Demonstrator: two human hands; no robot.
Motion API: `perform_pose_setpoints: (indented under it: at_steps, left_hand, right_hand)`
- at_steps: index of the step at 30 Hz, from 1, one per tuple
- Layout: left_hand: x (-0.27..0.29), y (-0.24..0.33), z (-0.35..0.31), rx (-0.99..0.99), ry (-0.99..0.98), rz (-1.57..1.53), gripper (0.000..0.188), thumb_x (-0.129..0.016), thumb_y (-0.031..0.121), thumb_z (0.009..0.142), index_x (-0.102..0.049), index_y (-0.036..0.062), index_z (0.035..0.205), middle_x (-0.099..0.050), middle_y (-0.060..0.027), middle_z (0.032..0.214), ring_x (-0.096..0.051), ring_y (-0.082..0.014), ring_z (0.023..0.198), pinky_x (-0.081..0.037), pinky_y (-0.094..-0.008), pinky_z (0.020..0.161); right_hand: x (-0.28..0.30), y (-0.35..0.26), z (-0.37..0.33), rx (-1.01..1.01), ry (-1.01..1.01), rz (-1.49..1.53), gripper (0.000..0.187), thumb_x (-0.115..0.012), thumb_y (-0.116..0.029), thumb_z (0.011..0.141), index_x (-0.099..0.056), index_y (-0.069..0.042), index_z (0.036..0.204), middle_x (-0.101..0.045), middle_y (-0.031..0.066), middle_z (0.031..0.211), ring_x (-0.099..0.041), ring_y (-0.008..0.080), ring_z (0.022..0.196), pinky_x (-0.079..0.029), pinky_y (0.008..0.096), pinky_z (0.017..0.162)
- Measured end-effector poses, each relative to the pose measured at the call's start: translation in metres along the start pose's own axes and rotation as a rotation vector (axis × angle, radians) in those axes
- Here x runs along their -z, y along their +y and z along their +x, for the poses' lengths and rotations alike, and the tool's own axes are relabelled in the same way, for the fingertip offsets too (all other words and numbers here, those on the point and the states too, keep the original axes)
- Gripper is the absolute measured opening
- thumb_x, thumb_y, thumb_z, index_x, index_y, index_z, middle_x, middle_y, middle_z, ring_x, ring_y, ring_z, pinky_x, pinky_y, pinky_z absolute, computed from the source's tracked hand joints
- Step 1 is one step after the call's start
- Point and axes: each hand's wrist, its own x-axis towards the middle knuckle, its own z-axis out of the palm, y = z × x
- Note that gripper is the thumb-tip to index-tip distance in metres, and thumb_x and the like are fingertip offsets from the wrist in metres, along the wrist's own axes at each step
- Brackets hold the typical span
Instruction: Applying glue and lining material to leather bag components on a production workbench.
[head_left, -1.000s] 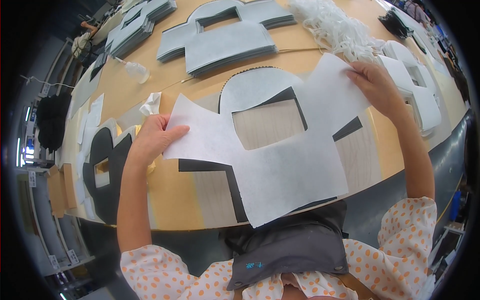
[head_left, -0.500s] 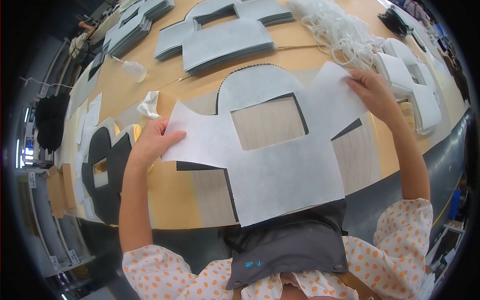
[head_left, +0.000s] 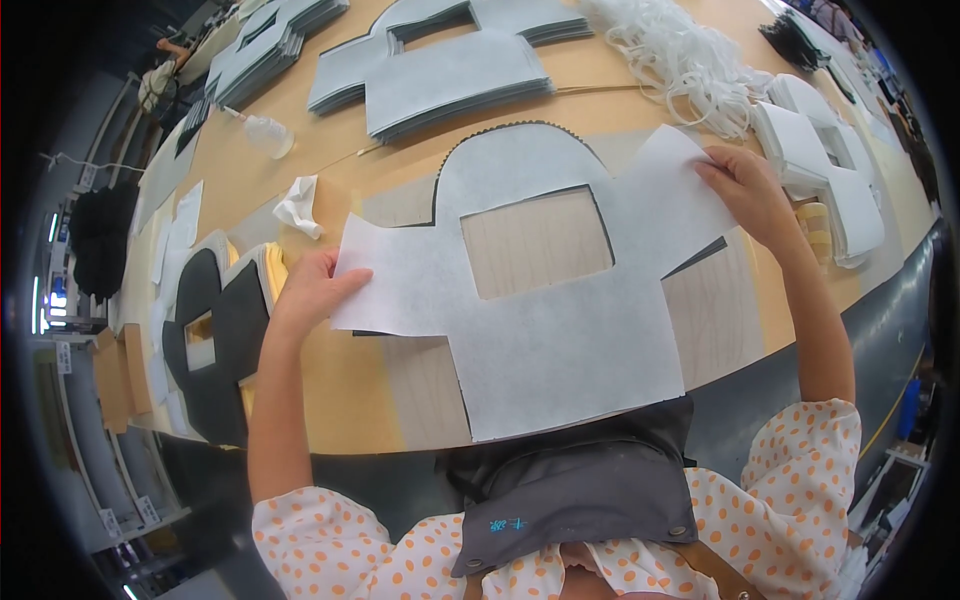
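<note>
A white cut sheet [head_left: 570, 350] with a rounded top, two side flaps and a rectangular window lies over a dark piece of the same outline. Thin dark edges of the lower piece [head_left: 695, 257] show under the right flap and along the rounded top. My left hand [head_left: 318, 290] pinches the end of the left flap, thumb on top. At the other side my right hand [head_left: 745, 190] grips the raised end of the right flap between thumb and fingers. Through the window the wood-grain board [head_left: 535, 245] is visible.
Stacks of grey-white cut pieces [head_left: 455, 95] stand at the back. A heap of white strips [head_left: 680, 60] and white pieces [head_left: 845, 205] are at right. Black cut pieces [head_left: 225, 330], crumpled paper [head_left: 298, 207] and a squeeze bottle [head_left: 268, 137] lie left. The table edge is near me.
The white sheet has shifted slightly and now covers more of the dark piece at the left and lower edges. My left hand has moved a little right, still holding its flap.
</note>
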Motion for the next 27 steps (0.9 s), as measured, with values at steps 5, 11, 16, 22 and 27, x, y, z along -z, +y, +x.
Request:
perform_pose_setpoints:
  at_steps: [5, 11, 16, 22, 27]
  left_hand:
    - [-0.005, -0.008, 0.003, -0.016, 0.002, -0.009, 0.029, -0.068, 0.016, 0.085, -0.069, -0.0039, 0.106, -0.072, -0.0061, 0.090, -0.066, -0.0116, 0.077, -0.053, -0.0289, 0.072]
    - [-0.012, -0.012, 0.002, -0.001, 0.047, 0.010, 0.029, -0.068, 0.015, 0.084, -0.069, -0.0038, 0.106, -0.072, -0.0064, 0.090, -0.066, -0.0122, 0.078, -0.053, -0.0290, 0.073]
    - [-0.015, -0.014, 0.002, -0.035, 0.123, 0.063, 0.031, -0.069, 0.013, 0.083, -0.068, -0.0026, 0.110, -0.072, -0.0080, 0.090, -0.067, -0.0141, 0.078, -0.053, -0.0297, 0.074]
    - [-0.024, -0.015, 0.002, -0.065, 0.216, 0.152, 0.035, -0.070, 0.012, 0.082, -0.066, -0.0025, 0.113, -0.072, -0.0117, 0.092, -0.068, -0.0183, 0.081, -0.053, -0.0309, 0.076]
    - [-0.023, -0.020, -0.001, -0.071, 0.204, 0.100, 0.043, -0.071, 0.013, 0.082, -0.061, -0.0012, 0.121, -0.070, -0.0125, 0.101, -0.067, -0.0196, 0.087, -0.052, -0.0317, 0.080]
  right_hand:
    - [-0.002, 0.001, -0.002, -0.063, -0.020, 0.052, 0.023, -0.060, -0.015, 0.092, -0.065, 0.006, 0.101, -0.065, 0.0132, 0.081, -0.058, 0.0199, 0.070, -0.047, 0.0325, 0.068]
    - [-0.008, 0.016, -0.006, -0.102, -0.051, 0.114, 0.023, -0.060, -0.015, 0.093, -0.066, 0.006, 0.101, -0.065, 0.0114, 0.081, -0.059, 0.0171, 0.070, -0.047, 0.0303, 0.067]
    - [-0.015, 0.038, -0.007, -0.201, -0.117, 0.243, 0.021, -0.059, -0.018, 0.097, -0.066, 0.001, 0.102, -0.060, -0.0028, 0.082, -0.051, 0.0035, 0.074, -0.043, 0.0213, 0.066]
    - [-0.024, 0.061, -0.009, -0.194, -0.111, 0.264, 0.020, -0.059, -0.020, 0.098, -0.063, -0.001, 0.096, -0.057, -0.0058, 0.081, -0.048, 0.0016, 0.074, -0.041, 0.0197, 0.066]
    - [-0.029, 0.064, -0.010, -0.203, -0.119, 0.296, 0.020, -0.059, -0.021, 0.098, -0.062, -0.001, 0.095, -0.056, -0.0065, 0.081, -0.047, 0.0012, 0.074, -0.041, 0.0200, 0.066]
